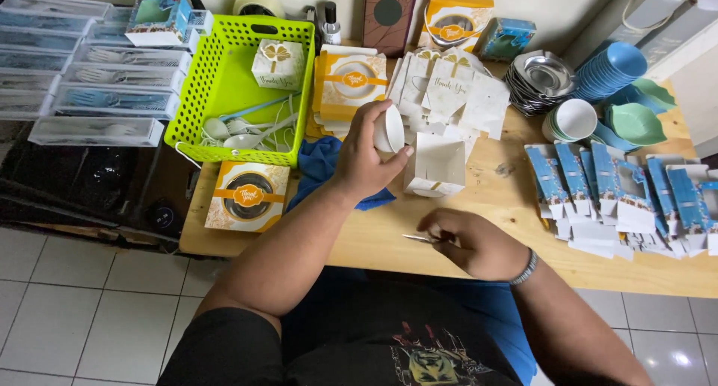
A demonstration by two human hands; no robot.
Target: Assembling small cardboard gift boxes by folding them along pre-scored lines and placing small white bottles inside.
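Your left hand (364, 155) wraps its fingers around a small white bowl (389, 129), raised over the tabletop (389, 240) at 12 o'clock from your right hand (471, 240), which pinches a thin metal piece (417, 239). The bowl looks light, smooth, slippery and breakable; grip its rim.

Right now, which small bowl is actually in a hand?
The white bowl gripped by the left hand, raised above the blue cloth. The other bowls sit stacked at the table's far right, untouched.
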